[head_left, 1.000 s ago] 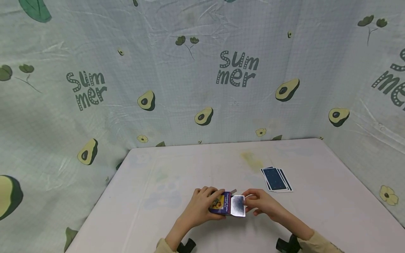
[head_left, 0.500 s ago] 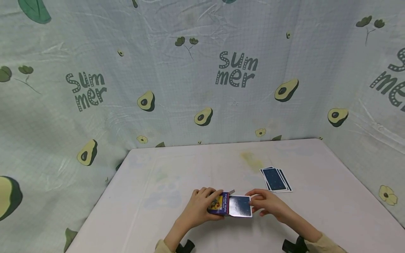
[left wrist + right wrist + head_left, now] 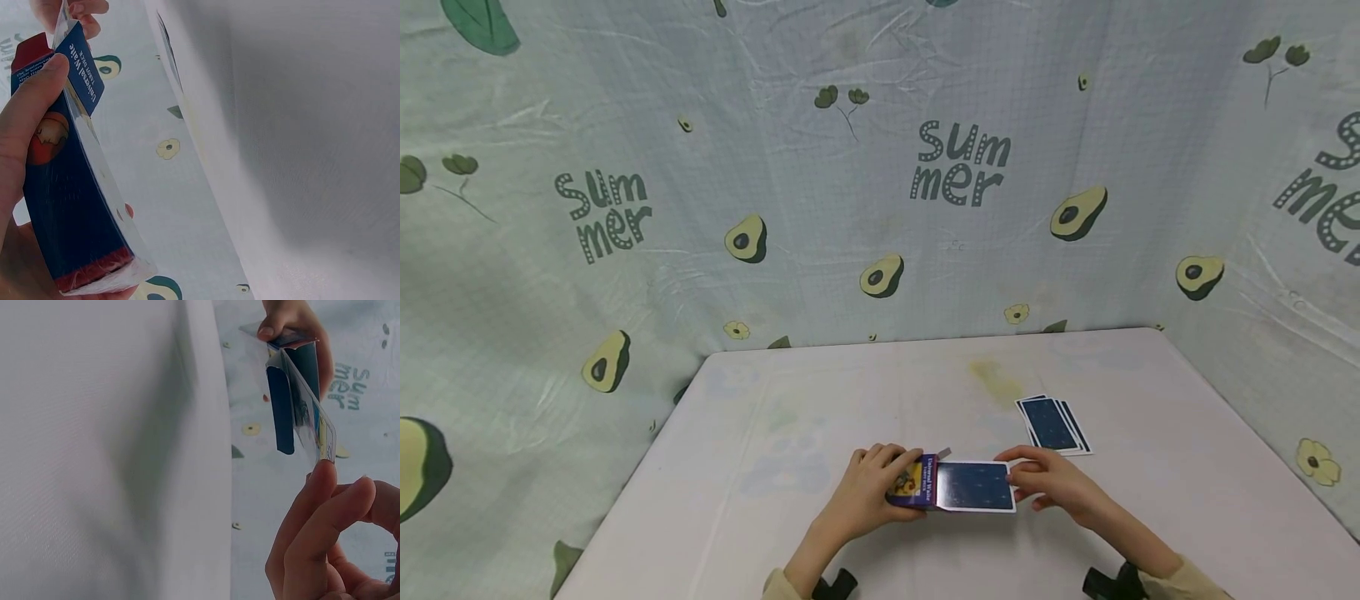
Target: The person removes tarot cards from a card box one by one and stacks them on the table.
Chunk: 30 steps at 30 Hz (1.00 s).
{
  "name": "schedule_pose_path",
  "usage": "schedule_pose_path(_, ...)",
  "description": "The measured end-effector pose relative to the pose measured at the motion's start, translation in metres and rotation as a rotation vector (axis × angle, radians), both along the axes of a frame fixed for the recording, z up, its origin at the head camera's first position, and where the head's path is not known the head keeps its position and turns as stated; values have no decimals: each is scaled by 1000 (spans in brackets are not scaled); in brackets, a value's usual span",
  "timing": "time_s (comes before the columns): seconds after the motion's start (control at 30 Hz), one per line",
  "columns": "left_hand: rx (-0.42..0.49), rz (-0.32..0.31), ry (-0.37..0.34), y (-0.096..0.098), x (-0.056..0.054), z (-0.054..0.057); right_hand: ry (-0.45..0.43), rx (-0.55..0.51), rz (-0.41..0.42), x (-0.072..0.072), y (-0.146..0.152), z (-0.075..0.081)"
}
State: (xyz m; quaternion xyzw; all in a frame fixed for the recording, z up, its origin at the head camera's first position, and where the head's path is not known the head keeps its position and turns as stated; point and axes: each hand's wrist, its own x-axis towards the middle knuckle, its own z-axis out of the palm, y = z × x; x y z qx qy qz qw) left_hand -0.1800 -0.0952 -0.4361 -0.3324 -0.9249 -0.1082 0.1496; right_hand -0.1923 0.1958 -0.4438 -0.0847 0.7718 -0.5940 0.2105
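My left hand (image 3: 871, 492) grips a dark blue tarot deck box (image 3: 914, 483) held above the table, its open end facing right. The thumb lies along the box (image 3: 72, 206) in the left wrist view, where the lettering "Universal Waite Tarot Deck" shows. A tarot card (image 3: 976, 487) with a dark blue back and white border sticks far out of the box; its inner end is hidden inside. My right hand (image 3: 1063, 486) pinches the card's outer end. From the right wrist view, the fingertips meet the tip of the card (image 3: 325, 434) beside a hanging box flap (image 3: 281, 409).
A slightly fanned pile of blue-backed cards (image 3: 1051, 425) lies face down on the white-covered table (image 3: 820, 400), beyond my right hand. An avocado-print sheet (image 3: 820, 208) hangs behind the table and at its sides.
My right hand has moved to the right, drawing the card further out of the box. The left hand and box have shifted slightly left. The pile of cards stays put.
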Motion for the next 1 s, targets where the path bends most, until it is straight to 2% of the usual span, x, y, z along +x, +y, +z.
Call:
schedule_pose_path(0.3, 17, 19, -14, -3, 1, 1, -15, 19, -38, 1, 12, -2)
schedule_pose_path(0.67, 40, 42, -6, -10, 1, 0, -33, 77, -165, 0, 26, 0)
schedule_pose_path(1.0, 56, 54, -15, -15, 3, -3, -61, 77, -263, -2, 45, 2)
